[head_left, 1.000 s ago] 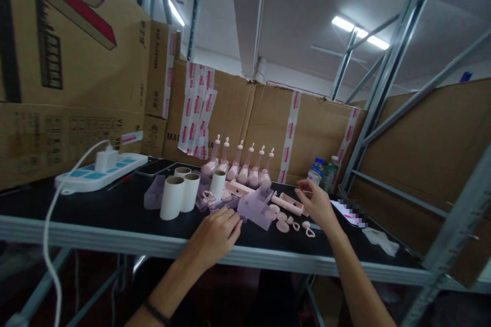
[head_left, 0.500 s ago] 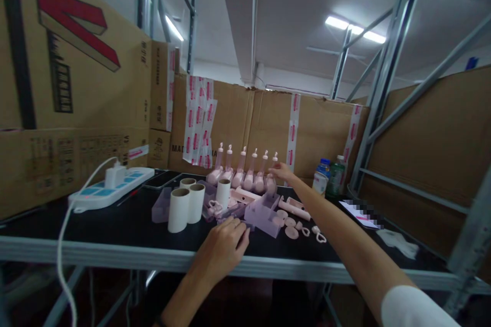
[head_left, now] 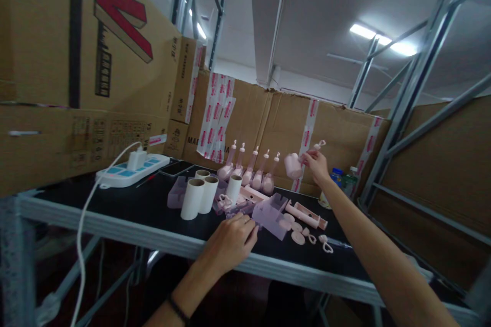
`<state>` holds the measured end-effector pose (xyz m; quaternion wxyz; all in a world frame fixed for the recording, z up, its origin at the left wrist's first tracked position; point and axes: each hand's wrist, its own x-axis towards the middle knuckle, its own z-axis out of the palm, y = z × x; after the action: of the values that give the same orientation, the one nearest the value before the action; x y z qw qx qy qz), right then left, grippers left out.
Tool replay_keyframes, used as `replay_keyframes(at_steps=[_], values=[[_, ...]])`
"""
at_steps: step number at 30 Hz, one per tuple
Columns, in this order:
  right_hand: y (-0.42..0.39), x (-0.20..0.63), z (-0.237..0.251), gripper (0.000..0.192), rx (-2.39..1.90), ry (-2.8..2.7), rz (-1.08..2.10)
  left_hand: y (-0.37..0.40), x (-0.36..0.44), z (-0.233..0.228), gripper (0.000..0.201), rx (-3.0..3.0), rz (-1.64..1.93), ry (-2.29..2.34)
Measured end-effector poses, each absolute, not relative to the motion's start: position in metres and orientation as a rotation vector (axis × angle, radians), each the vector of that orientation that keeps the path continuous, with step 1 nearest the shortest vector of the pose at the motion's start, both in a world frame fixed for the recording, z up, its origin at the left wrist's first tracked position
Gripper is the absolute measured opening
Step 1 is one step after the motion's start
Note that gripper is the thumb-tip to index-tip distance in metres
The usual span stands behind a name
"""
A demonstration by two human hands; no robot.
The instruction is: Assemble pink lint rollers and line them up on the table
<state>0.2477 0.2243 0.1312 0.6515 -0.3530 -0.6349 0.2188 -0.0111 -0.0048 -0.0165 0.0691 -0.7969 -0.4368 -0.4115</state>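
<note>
A pale pink plastic piece [head_left: 293,166] with a rounded body and loop-topped stem is raised above the black tabletop [head_left: 138,219], its stem pinched by the right hand [head_left: 316,164]. Five similar pink pieces [head_left: 247,177] stand in a row to its left. Nearer, the left hand [head_left: 233,237] rests beside an angular translucent purple part [head_left: 270,218]; whether it grips anything cannot be told. Three white hollow cylinders [head_left: 193,200] stand farther left.

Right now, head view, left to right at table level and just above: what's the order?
White power strip → trio of white rolls → lone white roll → translucent purple tray → right hand, gripping a pink piece → green bottle.
</note>
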Motion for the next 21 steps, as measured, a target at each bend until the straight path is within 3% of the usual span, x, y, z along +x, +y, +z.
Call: replay_keyframes(at_steps=[3, 7, 8, 11, 13, 16, 21], values=[[0.192, 0.265, 0.141, 0.029, -0.641, -1.302, 0.527, -0.008, -0.010, -0.011, 0.024, -2.470, -1.434, -1.328], [0.118, 0.264, 0.123, 0.047, -0.469, -1.279, 0.657, -0.011, -0.005, -0.002, 0.023, -2.545, -1.827, -1.375], [0.096, 0.259, 0.113, 0.049, -0.453, -1.291, 0.703, -0.012, -0.002, 0.000, 0.029, -2.575, -1.939, -1.380], [0.035, 0.234, 0.079, 0.046, -0.429, -1.312, 0.910, -0.015, 0.009, 0.004, 0.070, -2.714, -2.239, -1.343], [0.005, 0.217, 0.060, 0.041, -0.426, -1.280, 1.053, -0.020, 0.014, 0.006, 0.083, -2.796, -2.375, -1.323], [-0.015, 0.206, 0.047, 0.037, -0.416, -1.223, 1.104, -0.029, 0.012, 0.012, 0.077, -2.833, -2.485, -1.383], [-0.005, 0.247, 0.056, 0.032, -0.407, -0.924, 0.856, -0.033, -0.021, 0.033, 0.058, -2.948, -2.377, -1.521]])
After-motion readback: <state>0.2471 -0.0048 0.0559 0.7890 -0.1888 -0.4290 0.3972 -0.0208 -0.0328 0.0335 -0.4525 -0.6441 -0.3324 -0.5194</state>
